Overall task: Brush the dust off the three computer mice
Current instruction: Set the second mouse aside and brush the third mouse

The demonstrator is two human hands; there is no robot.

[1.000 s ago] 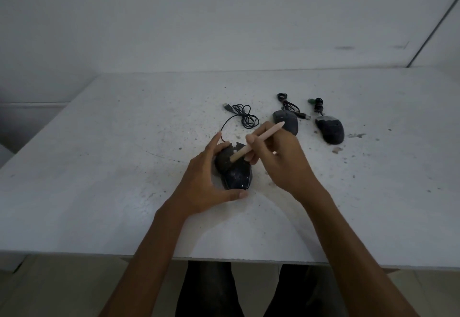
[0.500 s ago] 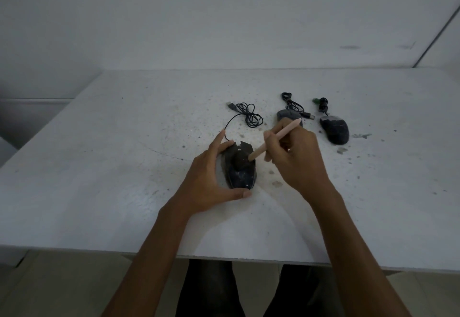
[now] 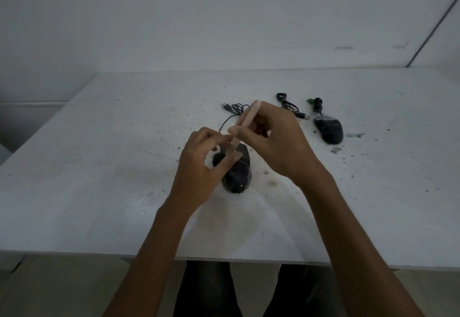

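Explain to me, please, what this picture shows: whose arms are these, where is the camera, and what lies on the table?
There is no machine here: a person works with two bare hands. The camera sits on the person's head and looks forward and down, so both arms reach in from the bottom edge.

The right hand holds a brush by its pink handle. The left hand is at the brush's dark lower end; whether it grips anything is unclear. Just below them a black mouse lies on the white table, which is speckled with dirt. Its cable is coiled behind the hands. Another cable lies farther right, and beyond it a second mouse.
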